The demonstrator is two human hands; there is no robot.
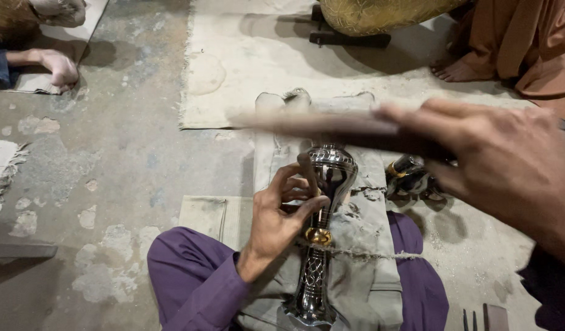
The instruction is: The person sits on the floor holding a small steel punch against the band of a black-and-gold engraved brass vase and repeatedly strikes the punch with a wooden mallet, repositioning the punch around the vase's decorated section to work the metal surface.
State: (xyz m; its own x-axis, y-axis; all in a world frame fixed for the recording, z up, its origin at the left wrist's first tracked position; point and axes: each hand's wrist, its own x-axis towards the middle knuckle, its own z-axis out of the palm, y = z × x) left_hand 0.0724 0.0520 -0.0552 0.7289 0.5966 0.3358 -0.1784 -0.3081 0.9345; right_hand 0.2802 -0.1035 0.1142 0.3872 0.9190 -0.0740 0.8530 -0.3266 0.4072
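Note:
My left hand (281,211) grips a thin tool against the bulb of a shiny silver metal vase-shaped piece (322,233) with a gold ring at its neck. The piece lies along my lap on a grey cloth (362,245), over my purple trousers (193,276). My right hand (503,165) is raised close to the camera, holding a long wooden stick (313,122) that is blurred and points left above the piece.
Another shiny metal piece (408,178) lies on the floor to the right. A worn mat (245,67) covers the concrete ahead. Other people's bare feet show at far left (58,64) and far right (457,70). Small tools (479,319) lie at bottom right.

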